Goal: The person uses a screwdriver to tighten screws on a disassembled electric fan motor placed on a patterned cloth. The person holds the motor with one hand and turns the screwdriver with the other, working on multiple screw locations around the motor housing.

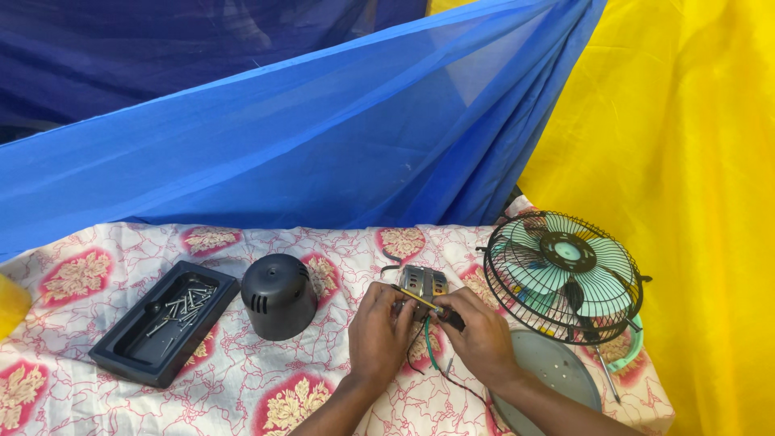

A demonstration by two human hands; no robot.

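R hand (482, 333) was closed round a screwdriver (423, 299), yellow shaft, dark handle mostly buried in the palm; tip rested on the fan motor (423, 282). L hand (378, 333) curled against the motor's near-left side, fingers pressed to it, thumb up by the shaft. Motor sat on the tablecloth (242, 379) approx. mid-table, just beyond both hands; metal frame w/ windings showing, lower half covered by the fingers.

Wires (428, 355), green and dark, ran from under the motor toward the near edge btwn the wrists.

Room: open cloth btwn L hand and the dark motor cover (278, 295), which stood domed side up, near but apart. Further L, a black plastic tray (129, 355) holding loose screws (187, 303), well apart from the hands. R side tighter: fan guard w/ pale green blades (563, 274) stood tilted just beside the R hand, and a grey round base plate (557, 367) lay close by the R forearm, at the table's near-R corner.

Behind the table, blue netting (282, 137) hung to the cloth; yellow fabric (694, 161) filled the R.

Hard to tell: what the screwdriver tip engaged. Yellow object at far L edge cut off, not identified.
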